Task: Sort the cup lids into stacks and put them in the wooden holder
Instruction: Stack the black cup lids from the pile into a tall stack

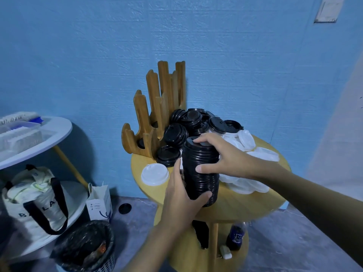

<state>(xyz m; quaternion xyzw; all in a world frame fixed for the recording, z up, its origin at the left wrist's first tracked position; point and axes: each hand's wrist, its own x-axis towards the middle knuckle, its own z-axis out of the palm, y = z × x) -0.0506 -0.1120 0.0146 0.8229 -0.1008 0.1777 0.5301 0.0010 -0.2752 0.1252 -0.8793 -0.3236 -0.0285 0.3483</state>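
My left hand (182, 195) has its fingers curled round the base of the tall stack of black lids (200, 173) and my right hand (225, 156) grips its top, near the counter's (245, 207) front edge. The wooden holder (157, 114) stands at the back-left edge.

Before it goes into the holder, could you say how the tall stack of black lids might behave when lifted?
The tall stack of black lids is probably light, being thin plastic. It looks slightly crooked partway up, so it may buckle or shed lids unless the left hand and right hand support both ends.
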